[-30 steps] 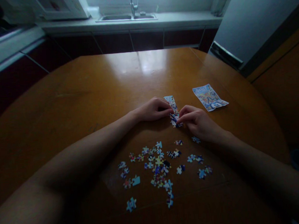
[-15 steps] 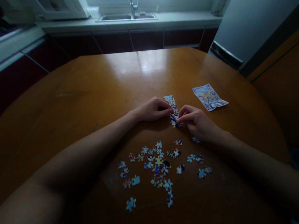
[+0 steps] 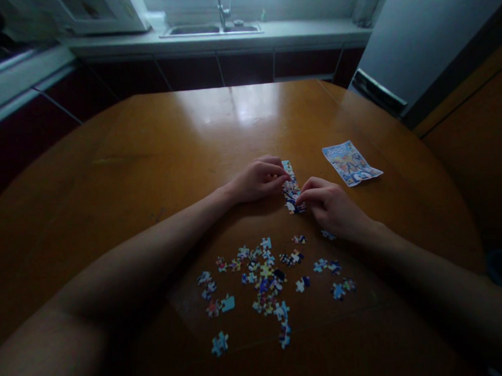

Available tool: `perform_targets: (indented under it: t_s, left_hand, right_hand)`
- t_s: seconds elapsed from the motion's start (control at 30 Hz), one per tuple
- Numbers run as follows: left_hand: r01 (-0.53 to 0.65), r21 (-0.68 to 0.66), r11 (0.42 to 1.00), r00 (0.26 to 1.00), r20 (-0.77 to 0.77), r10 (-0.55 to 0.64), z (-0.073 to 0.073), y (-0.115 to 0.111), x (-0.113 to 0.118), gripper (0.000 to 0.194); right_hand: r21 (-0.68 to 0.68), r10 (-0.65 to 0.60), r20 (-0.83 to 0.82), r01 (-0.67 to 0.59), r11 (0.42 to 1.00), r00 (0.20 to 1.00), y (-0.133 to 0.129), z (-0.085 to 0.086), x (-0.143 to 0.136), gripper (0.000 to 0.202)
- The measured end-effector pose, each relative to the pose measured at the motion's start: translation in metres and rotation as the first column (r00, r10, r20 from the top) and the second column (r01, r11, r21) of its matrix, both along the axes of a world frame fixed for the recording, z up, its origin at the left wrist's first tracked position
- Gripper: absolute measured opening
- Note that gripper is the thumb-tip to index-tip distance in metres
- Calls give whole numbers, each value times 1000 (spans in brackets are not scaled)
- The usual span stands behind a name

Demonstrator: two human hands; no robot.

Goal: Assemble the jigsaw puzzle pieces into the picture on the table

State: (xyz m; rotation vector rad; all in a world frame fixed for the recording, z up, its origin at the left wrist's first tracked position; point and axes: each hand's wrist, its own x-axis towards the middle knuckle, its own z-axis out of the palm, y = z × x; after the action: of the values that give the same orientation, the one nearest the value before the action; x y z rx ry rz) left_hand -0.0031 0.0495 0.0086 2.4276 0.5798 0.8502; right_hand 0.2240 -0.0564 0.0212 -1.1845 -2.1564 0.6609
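A narrow strip of joined jigsaw puzzle pieces (image 3: 291,187) lies on the wooden table between my hands. My left hand (image 3: 261,179) rests at its left side, fingers loosely bent and apart, with the fingertips over the strip's edge. At the lower right end of the strip, my right hand (image 3: 325,204) has thumb and index finger pinched on a puzzle piece, mostly hidden by the fingertips. Nearer to me, many loose jigsaw pieces (image 3: 266,270) lie scattered, some overlapping. One loose light-blue piece (image 3: 328,235) is just below my right wrist.
A creased picture sheet (image 3: 353,163) lies right of the strip. The wooden table (image 3: 168,136) has a rounded edge. Beyond it stand a counter with a sink (image 3: 196,30) and faucet, and a grey fridge (image 3: 428,27) at the right.
My left hand's fingers have loosened and shifted slightly, the thumb coming up off the strip's middle. My right hand stays at the strip's lower end with hardly any movement.
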Motion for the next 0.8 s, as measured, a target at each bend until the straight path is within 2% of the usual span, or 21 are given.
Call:
perform_targets:
  t_s: [0.07,0.13,0.23,0.3,0.4,0.63,0.8]
  left_hand:
    - [-166,75,983,984,71,161,-7,5,0,18]
    - [-303,84,949,952,79,297,-12,10,1,25]
    - [-392,55,918,919,-35,394,-17,14,2,39]
    - [-393,40,919,914,-97,395,-18,15,3,43]
    - [-356,49,933,924,-127,359,-17,13,4,42]
    - [-360,98,928,916,-152,372,-16,13,3,36]
    - [-321,150,935,925,-164,344,-16,14,2,34]
  right_hand:
    - [24,-57,-26,58,998,998,1,0,-1,27]
    - [36,-90,-30,91,995,996,2,0,-1,21]
    - [-7,-79,15,79,997,997,1,2,-1,8]
    - [-72,-83,63,87,994,995,0,4,-2,5]
    - [-129,-107,108,121,984,988,-1,6,-4,14]
    - [-63,-134,170,147,987,976,-1,2,-8,13]
    - [-74,-137,188,154,985,972,-1,3,-10,13]
